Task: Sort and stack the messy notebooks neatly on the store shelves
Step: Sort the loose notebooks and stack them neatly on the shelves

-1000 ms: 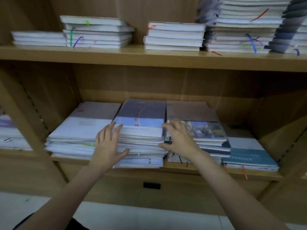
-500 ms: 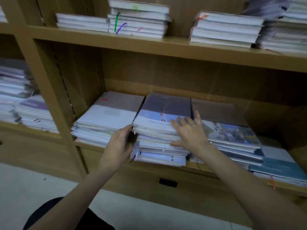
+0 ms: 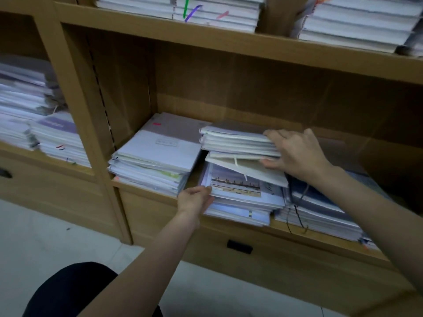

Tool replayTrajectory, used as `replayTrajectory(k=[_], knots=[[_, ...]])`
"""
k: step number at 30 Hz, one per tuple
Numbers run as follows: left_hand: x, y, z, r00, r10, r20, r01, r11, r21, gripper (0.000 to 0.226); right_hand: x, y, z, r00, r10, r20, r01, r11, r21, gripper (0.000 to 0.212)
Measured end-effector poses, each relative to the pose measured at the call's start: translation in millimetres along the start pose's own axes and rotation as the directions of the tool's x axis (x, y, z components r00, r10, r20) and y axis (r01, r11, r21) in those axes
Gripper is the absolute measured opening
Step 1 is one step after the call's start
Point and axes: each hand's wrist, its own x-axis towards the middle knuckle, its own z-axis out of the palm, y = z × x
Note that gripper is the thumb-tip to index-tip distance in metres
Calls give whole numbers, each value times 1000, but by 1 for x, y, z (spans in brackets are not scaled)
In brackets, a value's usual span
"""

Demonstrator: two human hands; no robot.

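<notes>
1. The right hand [image 3: 295, 154] grips a bundle [image 3: 238, 140] of notebooks at its right edge, fingers spread over the top cover and thumb curled underneath. The bundle is lifted clear of the pile below at its left end.
2. A cream notebook [image 3: 247, 168] hangs tilted just under the bundle, its right end touching the right thumb, a white ribbon lying across it.
3. The left hand [image 3: 194, 200] grips the front left corner of the middle pile [image 3: 240, 197], fingers curled round the edge of the top notebook, which shows a landscape picture on its cover.
4. The middle pile lies on the lower shelf [image 3: 146, 191], its front edge overhanging the shelf lip.
5. Just beside it on the left stands a neater pile [image 3: 158, 156] with a grey-and-white cover on top and a small pink tab near the back.
6. On the right, touching the middle pile, lies a darker pile [image 3: 320, 209] with a black cord dangling over its front; the right forearm crosses above it.
7. The upper shelf [image 3: 229, 40] carries more stacks [image 3: 217, 10], with green, purple and pink ribbons showing at their front.
8. The bay to the left holds uneven stacks [image 3: 34, 115].
9. Below the lower shelf sits a drawer front with a dark handle [image 3: 239, 247].
</notes>
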Motion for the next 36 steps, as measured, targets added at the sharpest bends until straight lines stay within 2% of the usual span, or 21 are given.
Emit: replayTrajectory(k=[3,8,11,14,17,19,22,27,29,32,36], knots=[[-6,10,8,995,-94,-22,92,992,-85,7,1,-1,-2,999,8,46,-6,999,-43,66],[-9,41,17,1000,-27,9,27,999,-43,5,0,1,2,996,18,88,-12,997,-71,68],[-9,46,15,1000,-4,26,5,1000,-24,16,3,4,-1,997,34,69,-31,998,-47,69],[-7,35,11,999,23,46,-29,990,136,30,3,5,0,997,32,75,-31,999,-15,69],[-9,25,8,983,182,8,-173,916,361,33,2,4,1,995,33,90,-31,999,-18,70],[-10,25,7,965,261,-1,-244,904,350,30,2,4,2,995,33,89,-32,999,-15,70],[-11,33,7,978,208,34,-210,949,235,29,3,4,2,995,32,93,-33,999,3,71],[-6,35,9,961,205,184,-252,925,284,46,4,7,-5,985,77,156,-90,993,81,80],[-5,35,8,970,156,185,-196,954,225,48,5,7,-8,978,91,189,-112,988,104,82],[-5,37,5,979,14,201,-29,997,74,47,5,8,-8,970,107,220,-134,985,110,81],[-3,41,11,985,-81,155,77,997,29,31,9,15,-9,967,123,223,-159,976,151,79]])
